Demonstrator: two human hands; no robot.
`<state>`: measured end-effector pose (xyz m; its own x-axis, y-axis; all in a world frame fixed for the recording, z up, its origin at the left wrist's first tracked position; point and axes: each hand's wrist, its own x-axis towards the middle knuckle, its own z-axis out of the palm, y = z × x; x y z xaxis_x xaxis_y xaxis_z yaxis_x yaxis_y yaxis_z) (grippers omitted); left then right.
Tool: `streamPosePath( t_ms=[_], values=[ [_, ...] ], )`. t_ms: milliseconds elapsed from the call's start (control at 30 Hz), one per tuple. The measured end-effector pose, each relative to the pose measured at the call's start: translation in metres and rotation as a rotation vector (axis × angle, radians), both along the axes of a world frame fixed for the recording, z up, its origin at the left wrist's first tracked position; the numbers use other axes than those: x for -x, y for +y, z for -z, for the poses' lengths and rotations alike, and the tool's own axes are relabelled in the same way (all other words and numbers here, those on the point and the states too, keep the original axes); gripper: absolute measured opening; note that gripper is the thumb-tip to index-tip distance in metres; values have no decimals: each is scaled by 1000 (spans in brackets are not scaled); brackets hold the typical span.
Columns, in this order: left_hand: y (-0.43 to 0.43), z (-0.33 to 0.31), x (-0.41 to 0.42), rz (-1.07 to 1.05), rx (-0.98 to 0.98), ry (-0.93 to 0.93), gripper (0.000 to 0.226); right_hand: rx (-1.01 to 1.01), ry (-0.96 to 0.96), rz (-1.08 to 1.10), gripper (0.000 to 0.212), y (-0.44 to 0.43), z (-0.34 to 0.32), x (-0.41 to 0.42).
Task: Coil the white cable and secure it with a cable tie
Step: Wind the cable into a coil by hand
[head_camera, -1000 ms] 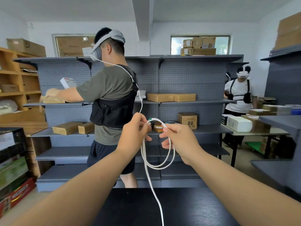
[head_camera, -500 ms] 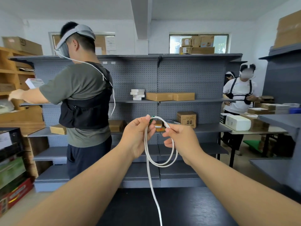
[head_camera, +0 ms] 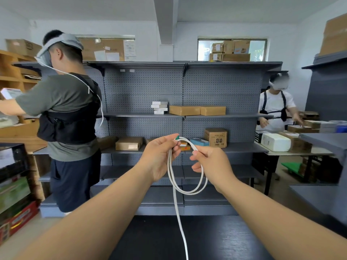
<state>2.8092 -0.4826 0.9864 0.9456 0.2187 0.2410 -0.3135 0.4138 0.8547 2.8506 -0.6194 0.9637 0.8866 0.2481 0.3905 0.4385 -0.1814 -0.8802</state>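
Left hand and right hand each pinch the white cable loops in free air above the dark surface.

A white cable hangs in mid-air between two hands, wound into about two loose oval loops that stand upright and face the camera. The strands are flat and glossy. At the coil's 11 o'clock the left hand pinches the gathered strands, where a small green tip shows above the fingers; whether it is a plug or a tie cannot be told. At 1 o'clock the right hand pinches the top arc. The loops sag to 6 o'clock, held together only by the fingers. A free tail drops from 7 o'clock over the dark tabletop and leaves the frame.
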Motion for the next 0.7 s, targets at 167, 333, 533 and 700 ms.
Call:
streamPosePath(
  t_ms=[167,333,533,700],
  values=[
    [-6,2,0,-69,-172,-5,22,35,-41,15,24,-4,2,0],
    [-9,3,-3,-206,-289,-12,22,45,-67,25,23,-6,2,1],
    [-2,2,1,-200,-353,8,17,50,-81,16,24,-8,-1,5],
    [5,-1,6,-242,-538,39,14,39,-60,16,24,-8,1,6]
  ],
)
